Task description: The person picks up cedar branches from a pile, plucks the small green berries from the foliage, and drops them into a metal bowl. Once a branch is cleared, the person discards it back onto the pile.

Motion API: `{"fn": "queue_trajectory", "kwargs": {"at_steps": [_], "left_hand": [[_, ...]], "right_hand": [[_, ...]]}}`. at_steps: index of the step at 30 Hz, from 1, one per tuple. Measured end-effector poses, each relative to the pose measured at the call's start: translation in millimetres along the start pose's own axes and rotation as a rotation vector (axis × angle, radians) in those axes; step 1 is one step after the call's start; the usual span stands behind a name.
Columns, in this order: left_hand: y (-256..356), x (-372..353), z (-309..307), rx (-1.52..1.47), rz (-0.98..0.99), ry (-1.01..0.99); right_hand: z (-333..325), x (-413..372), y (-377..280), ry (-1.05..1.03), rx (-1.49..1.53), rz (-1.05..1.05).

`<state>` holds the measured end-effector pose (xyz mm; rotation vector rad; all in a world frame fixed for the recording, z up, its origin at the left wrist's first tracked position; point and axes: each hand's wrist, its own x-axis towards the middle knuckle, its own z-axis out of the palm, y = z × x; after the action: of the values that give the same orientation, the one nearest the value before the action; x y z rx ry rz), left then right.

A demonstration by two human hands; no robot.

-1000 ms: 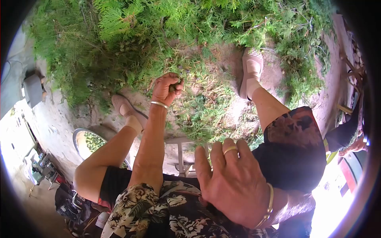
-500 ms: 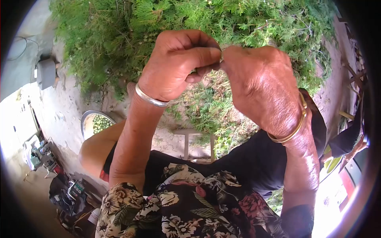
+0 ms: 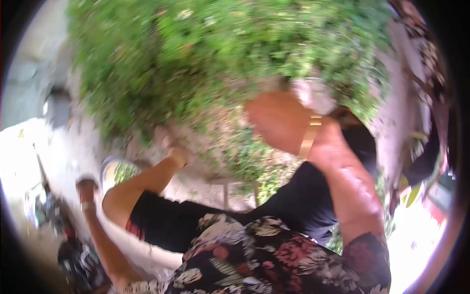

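Note:
My left hand (image 3: 87, 188), smeared by motion and with a pale bracelet at its wrist, is out at the left beside a round bowl (image 3: 104, 170). Small green pieces (image 3: 126, 172) lie in that bowl, partly hidden by my bent knee. Its fingers are too blurred to read. My right hand (image 3: 278, 119), with a gold-coloured bangle (image 3: 310, 136), hovers over the ground in front of me, back side up. Its fingers are blurred and mostly hidden, so anything in them cannot be made out. A big heap of leafy green branches (image 3: 215, 49) lies just beyond it.
Loose green sprigs (image 3: 247, 152) litter the ground between my legs, near a small wooden frame (image 3: 226, 193). Dark machine-like objects (image 3: 81, 264) stand at the lower left. A dark grey object (image 3: 58, 108) is at the left wall. Sticks (image 3: 423, 81) lie at the right.
My hands have parted from where they met in front of me. The left swung down and left to beside the bowl; the right moved slightly lower and left. The view has shifted and blurred.

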<state>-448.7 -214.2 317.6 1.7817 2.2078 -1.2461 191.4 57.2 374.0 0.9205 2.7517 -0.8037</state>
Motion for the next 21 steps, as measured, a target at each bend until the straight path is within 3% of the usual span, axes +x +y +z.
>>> {"fn": "queue_trajectory", "kwargs": {"at_steps": [4,8,9,10,12,13,14,15,16,18,19,21], "left_hand": [[9.7,14.9,29.7,-0.275,0.002,0.023],[13.7,19.5,35.7,-0.511,-0.122,-0.094],[77.2,28.8,-62.6,-0.662,-0.152,-0.151],[117.1,37.9,-120.8,-0.634,0.061,-0.003],[195.2,68.7,-191.9,-1.049,0.343,0.070],[229.6,82.2,-204.0,-0.948,0.423,0.109],[267.0,97.3,-209.4,-0.846,0.509,0.151],[307.3,112.2,-216.5,-0.863,0.611,0.087],[345.8,125.6,-221.0,-0.877,0.710,0.023],[412.4,148.3,-222.0,-0.883,0.832,-0.035],[438.1,165.7,-210.1,-0.885,0.845,-0.047],[487.2,200.6,-180.5,-0.907,0.710,0.039]], "right_hand": [[-3.2,4.8,-14.8,-0.203,-0.021,0.038],[-8.2,7.6,-25.0,-0.225,-0.077,0.057],[-6.2,6.9,-26.7,-0.227,-0.081,0.044],[-0.5,2.8,-30.7,-0.229,-0.075,0.049],[12.9,-6.3,-36.9,0.037,-0.214,0.098],[12.5,-7.1,-36.3,0.026,-0.207,0.117],[7.1,-6.4,-36.1,-0.126,-0.121,0.090],[4.9,-6.7,-33.6,-0.273,-0.031,0.063],[9.2,-12.3,-33.5,-0.278,-0.026,0.086],[17.7,-24.4,-33.2,0.036,-0.170,0.084],[13.7,-24.6,-29.2,0.025,-0.164,0.096],[1.2,-23.3,-23.7,-0.226,-0.221,0.058]]}}
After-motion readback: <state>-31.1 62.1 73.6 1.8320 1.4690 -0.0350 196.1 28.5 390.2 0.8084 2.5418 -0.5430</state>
